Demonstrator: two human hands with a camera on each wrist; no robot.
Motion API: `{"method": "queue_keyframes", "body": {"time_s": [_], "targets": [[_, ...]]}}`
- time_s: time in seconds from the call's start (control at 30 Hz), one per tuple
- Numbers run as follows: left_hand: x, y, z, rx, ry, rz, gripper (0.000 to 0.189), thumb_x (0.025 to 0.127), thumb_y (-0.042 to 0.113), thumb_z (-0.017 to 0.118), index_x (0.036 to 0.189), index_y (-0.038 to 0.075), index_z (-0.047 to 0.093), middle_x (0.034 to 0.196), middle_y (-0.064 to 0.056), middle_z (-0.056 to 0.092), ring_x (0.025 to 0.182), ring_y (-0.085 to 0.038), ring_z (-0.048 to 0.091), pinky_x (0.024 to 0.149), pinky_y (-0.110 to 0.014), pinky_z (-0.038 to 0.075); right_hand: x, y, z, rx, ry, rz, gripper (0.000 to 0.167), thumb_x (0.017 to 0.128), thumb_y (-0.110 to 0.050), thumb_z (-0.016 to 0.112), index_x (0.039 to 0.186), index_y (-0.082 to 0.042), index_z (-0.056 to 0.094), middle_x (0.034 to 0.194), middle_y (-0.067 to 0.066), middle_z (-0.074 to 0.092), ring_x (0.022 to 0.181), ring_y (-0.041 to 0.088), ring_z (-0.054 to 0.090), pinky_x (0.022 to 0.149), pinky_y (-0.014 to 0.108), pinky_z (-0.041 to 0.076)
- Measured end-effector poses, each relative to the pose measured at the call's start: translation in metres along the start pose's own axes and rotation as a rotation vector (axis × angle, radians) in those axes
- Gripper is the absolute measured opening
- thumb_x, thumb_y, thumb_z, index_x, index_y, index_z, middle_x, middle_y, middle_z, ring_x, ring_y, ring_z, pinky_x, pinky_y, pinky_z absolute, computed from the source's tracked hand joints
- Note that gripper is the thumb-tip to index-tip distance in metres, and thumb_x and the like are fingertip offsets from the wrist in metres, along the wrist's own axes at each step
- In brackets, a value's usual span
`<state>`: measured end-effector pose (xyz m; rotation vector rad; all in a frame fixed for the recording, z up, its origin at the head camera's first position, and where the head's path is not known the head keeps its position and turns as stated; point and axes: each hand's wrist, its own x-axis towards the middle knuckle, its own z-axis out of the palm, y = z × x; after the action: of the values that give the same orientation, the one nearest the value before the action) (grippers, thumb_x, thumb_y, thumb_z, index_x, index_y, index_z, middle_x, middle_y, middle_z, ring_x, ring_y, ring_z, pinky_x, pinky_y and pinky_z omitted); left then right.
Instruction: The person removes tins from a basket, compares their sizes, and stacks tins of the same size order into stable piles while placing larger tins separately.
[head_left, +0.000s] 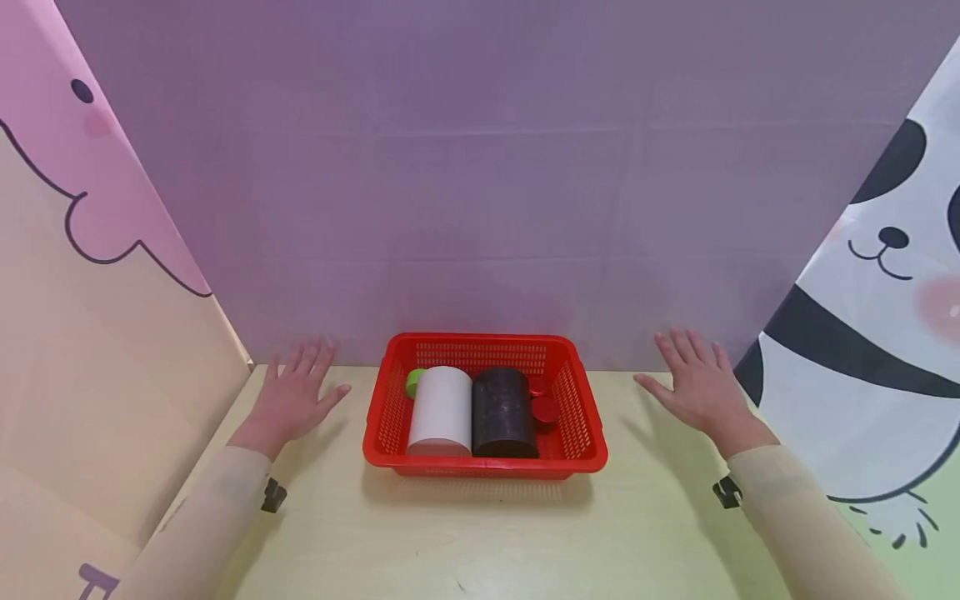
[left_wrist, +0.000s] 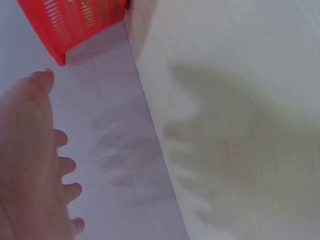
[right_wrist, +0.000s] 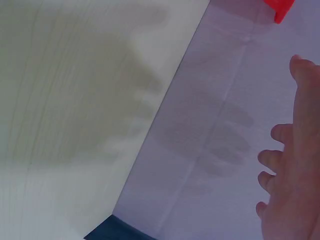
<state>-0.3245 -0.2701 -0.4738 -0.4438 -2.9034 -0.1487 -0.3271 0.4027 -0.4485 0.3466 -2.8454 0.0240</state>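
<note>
A red plastic basket [head_left: 484,467] with slotted walls stands at the back middle of the table. Inside it a white cylinder [head_left: 442,408] and a black cylinder [head_left: 504,412] lie side by side. A small green round piece [head_left: 414,382] shows at the left, and a red round piece [head_left: 545,412] at the right with another red one behind it. My left hand [head_left: 288,396] hovers left of the basket, fingers spread and holding nothing. To the basket's right, my right hand [head_left: 696,387] is held likewise, spread and bare. Both cast shadows on the table and the back wall.
The pale wooden table [head_left: 450,542] meets a purple cloth wall [head_left: 480,183] right behind the basket. A panel with a pink cartoon figure [head_left: 112,167] borders the left side. On the right stands a panel with a panda picture [head_left: 862,375].
</note>
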Motion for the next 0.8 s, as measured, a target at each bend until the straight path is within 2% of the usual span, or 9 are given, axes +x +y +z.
{"method": "queue_keyframes", "body": {"time_s": [0.17,0.27,0.4,0.53,0.8], "targets": [[0.0,0.007,-0.006,-0.084,0.012,-0.007,0.084,0.113,0.057,0.051,0.171,0.0,0.035,0.172,-0.03,0.037,0.158,-0.054,0.033,0.128,-0.076,0.021,0.004,-0.009,-0.001,0.065,0.122,-0.04,0.084,0.106,-0.059,0.064,0.162,0.001,0.047,0.162,0.033,0.046,0.154,0.058,0.034,0.122,0.079,0.024],[0.0,0.011,-0.007,-0.168,0.043,0.009,0.079,0.112,0.054,0.056,0.166,-0.003,0.042,0.166,-0.028,0.046,0.153,-0.052,0.041,0.125,-0.072,0.032,0.005,-0.019,-0.006,0.156,0.138,-0.046,0.079,0.106,-0.05,0.07,0.16,0.004,0.049,0.159,0.035,0.048,0.149,0.058,0.04,0.119,0.08,0.03],[0.001,0.016,-0.007,-0.34,0.063,0.023,0.074,0.11,0.049,0.065,0.163,-0.001,0.047,0.163,-0.023,0.049,0.151,-0.048,0.045,0.123,-0.068,0.039,0.007,-0.033,-0.015,0.283,0.1,-0.031,0.076,0.107,-0.043,0.072,0.16,0.006,0.048,0.158,0.035,0.048,0.146,0.058,0.044,0.119,0.078,0.034],[-0.001,0.024,-0.009,-0.484,0.039,0.025,0.074,0.107,0.046,0.072,0.164,0.005,0.046,0.164,-0.019,0.048,0.152,-0.044,0.046,0.122,-0.068,0.042,0.009,-0.047,-0.021,0.354,0.042,-0.008,0.077,0.108,-0.043,0.071,0.162,0.005,0.045,0.16,0.034,0.048,0.147,0.057,0.044,0.121,0.076,0.035],[-0.009,0.045,-0.01,-0.64,-0.042,0.003,0.089,0.096,0.048,0.084,0.168,0.017,0.041,0.17,-0.011,0.042,0.157,-0.041,0.04,0.115,-0.072,0.047,0.009,-0.075,-0.034,0.452,-0.029,0.008,0.08,0.108,-0.048,0.07,0.167,-0.001,0.041,0.164,0.03,0.043,0.15,0.053,0.042,0.118,0.076,0.04]]}}
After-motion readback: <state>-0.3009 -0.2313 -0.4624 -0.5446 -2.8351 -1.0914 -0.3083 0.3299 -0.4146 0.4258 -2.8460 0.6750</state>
